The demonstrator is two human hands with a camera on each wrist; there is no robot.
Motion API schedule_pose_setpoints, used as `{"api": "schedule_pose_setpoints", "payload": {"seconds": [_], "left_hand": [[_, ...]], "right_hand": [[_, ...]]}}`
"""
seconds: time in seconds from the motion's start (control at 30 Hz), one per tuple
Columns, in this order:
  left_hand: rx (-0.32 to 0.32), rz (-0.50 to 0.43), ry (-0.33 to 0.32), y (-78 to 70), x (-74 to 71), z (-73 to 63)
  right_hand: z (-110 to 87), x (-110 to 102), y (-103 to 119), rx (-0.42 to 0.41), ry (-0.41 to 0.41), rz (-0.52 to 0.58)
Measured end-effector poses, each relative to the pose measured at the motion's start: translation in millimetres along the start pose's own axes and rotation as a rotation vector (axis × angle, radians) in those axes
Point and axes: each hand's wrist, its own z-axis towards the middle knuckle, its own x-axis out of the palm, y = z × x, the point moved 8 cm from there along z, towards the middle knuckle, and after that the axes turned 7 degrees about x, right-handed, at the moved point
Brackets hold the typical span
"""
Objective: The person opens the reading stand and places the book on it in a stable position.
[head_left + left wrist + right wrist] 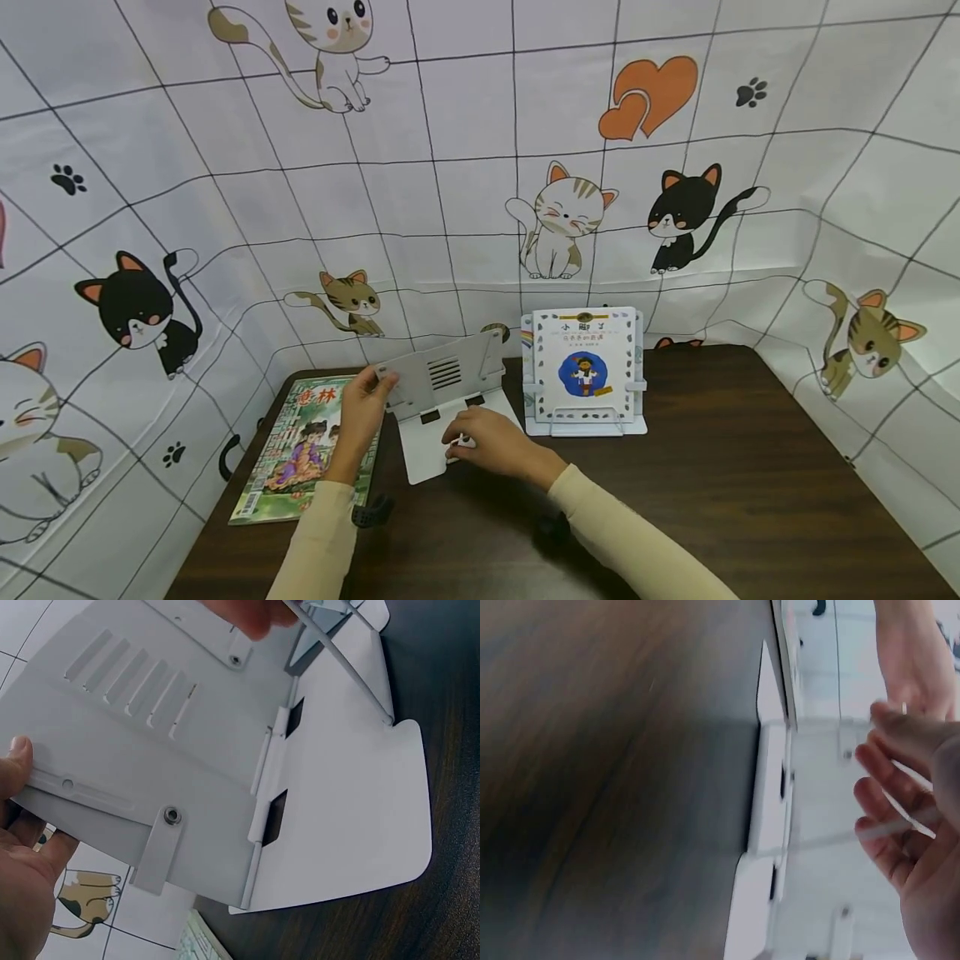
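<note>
A white-grey metal book stand (416, 454) sits on the dark table, its slotted back panel (112, 765) tilted up from the white base (352, 817). My left hand (363, 417) pinches the panel's left edge, thumb on the side facing me and fingers behind. Over the base, my right hand (495, 442) has its fingers curled round the stand's thin wire support (349, 664). In the right wrist view this wire (832, 838) runs blurred into the curled fingers. Two dark rectangular openings show along the hinge between panel and base.
A colourful magazine (300, 467) lies flat left of the stand, partly behind my left forearm. To the right, a second white stand (531, 408) holds an upright picture book (585, 333). A cat-patterned cloth (472, 200) hangs behind the table (720, 483).
</note>
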Motion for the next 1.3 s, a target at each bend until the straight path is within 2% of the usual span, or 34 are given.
{"api": "schedule_pose_setpoints", "payload": {"seconds": [0.23,0.37,0.47,0.7,0.8,0.97,1.2,1.3], "left_hand": [[-0.021,-0.015,0.007,3.9,2.0,1.0],[-0.015,-0.012,-0.003,3.6,-1.0,1.2],[-0.011,-0.014,-0.008,2.1,-3.6,-0.1],[-0.001,-0.044,-0.007,1.9,-1.7,-1.7],[-0.004,-0.049,-0.003,3.2,-0.6,-3.1],[0.000,-0.046,0.004,3.8,-1.0,-6.7],[-0.023,-0.018,0.023,6.5,0.1,-15.0],[-0.003,-0.007,0.039,5.2,0.3,-20.0]], "right_hand": [[-17.0,-12,-35,0.047,0.039,0.230],[-21.1,-11,-53,0.076,0.042,0.369],[-20.4,-4,-62,0.110,0.029,0.423],[-11.1,5,-75,0.233,-0.027,0.421],[-6.5,12,-80,0.289,-0.027,0.412],[1.4,17,-83,0.349,-0.050,0.374],[4.7,18,-82,0.390,-0.087,0.318],[4.2,17,-81,0.391,-0.094,0.317]]}}
